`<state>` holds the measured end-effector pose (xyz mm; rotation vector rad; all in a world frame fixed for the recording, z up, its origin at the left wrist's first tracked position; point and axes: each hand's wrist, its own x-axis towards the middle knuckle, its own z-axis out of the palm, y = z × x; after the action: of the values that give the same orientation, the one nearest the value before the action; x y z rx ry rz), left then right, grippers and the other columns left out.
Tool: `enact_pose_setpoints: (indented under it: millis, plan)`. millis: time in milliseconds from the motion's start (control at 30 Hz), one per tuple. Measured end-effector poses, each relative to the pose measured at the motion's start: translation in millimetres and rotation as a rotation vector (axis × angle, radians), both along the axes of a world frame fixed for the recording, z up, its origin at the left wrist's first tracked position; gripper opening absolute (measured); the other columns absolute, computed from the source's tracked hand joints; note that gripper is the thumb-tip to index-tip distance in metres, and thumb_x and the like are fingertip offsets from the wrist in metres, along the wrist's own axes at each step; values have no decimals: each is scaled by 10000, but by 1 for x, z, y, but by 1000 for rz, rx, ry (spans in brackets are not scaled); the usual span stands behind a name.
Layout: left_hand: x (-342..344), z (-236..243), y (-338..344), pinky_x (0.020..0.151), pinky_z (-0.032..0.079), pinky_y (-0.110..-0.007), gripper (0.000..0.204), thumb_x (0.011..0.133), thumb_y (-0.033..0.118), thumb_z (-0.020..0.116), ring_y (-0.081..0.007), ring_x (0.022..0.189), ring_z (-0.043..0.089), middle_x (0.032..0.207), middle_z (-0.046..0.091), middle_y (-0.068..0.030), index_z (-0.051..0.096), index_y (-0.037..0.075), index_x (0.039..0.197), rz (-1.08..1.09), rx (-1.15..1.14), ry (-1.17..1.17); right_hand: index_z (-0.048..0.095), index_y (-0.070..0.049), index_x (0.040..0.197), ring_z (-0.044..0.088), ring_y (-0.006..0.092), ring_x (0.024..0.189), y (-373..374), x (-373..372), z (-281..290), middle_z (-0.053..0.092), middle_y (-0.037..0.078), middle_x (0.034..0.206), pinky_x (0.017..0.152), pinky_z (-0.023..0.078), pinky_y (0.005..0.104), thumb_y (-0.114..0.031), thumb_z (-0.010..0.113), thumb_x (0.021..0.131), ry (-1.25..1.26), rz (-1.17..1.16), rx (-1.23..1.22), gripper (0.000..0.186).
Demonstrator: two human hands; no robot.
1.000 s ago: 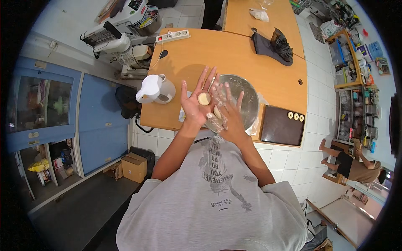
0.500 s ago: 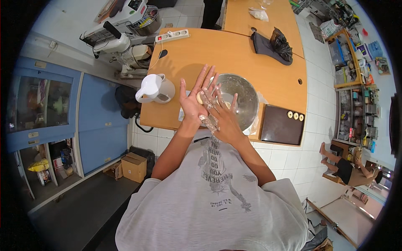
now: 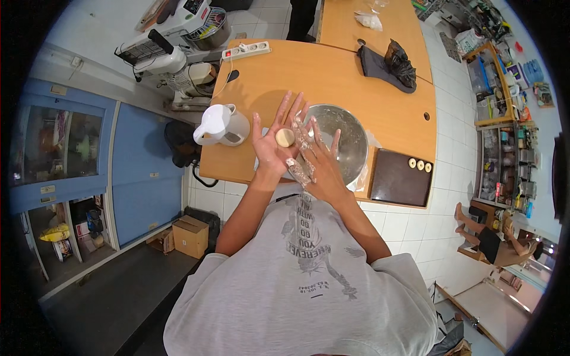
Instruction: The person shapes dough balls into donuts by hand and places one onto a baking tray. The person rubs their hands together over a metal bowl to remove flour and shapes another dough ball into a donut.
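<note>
A round, flattened piece of pale dough (image 3: 285,138) rests on the upturned palm of my left hand (image 3: 271,156), whose fingers are stretched out and spread. My right hand (image 3: 325,173) lies just to the right, coated with flour or dough on its fingers. Those fingers are apart and hold nothing; they overlap the edge of the left palm. Beneath and behind my right hand stands a wide metal bowl (image 3: 357,139), its contents mostly hidden. A dark baking tray (image 3: 392,178) on the right carries 3 small dough rings (image 3: 420,165) near its far right corner.
A white pitcher (image 3: 236,129) stands left of my hands on the wooden table (image 3: 309,71). Farther back lie a white power strip (image 3: 252,50) and a dark cloth-like item (image 3: 375,70) with a black plastic bag (image 3: 401,65). Another person (image 3: 496,243) sits far right.
My right hand has shifted slightly off the left palm to the right. The dough, partly covered before, now shows as a full round on the left palm.
</note>
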<state>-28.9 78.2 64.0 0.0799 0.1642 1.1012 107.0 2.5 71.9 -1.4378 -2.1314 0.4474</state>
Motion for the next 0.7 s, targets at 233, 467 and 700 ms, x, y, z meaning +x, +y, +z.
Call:
enact_pose_setpoints:
  millis: [233,467,700]
  plan:
    - [3,-2,2,1259,272,-456,876,1018,719,244,-306,1554,280,1684,302,-142,309,95,1630,-15,60,62,434,-76,1558,209,415,1560,-5,-8,3,378,92,1652,1109,-40,846,-330,579,1013,-36,37,-20,619]
    - [0,-3,5,1263,247,-456,880,1013,728,229,-309,1554,281,1687,301,-130,330,105,1626,1,84,182,417,-121,1583,134,440,1577,-5,-11,11,282,70,1703,1107,-72,833,-388,528,1042,-149,59,-91,613]
    - [-1,-1,7,1249,291,-464,884,1005,733,273,-309,1556,276,1695,280,-130,296,118,1639,-37,45,-17,384,-154,1609,73,418,1593,-3,-4,-6,229,97,1720,1117,-73,816,-422,544,1037,36,-13,-73,651]
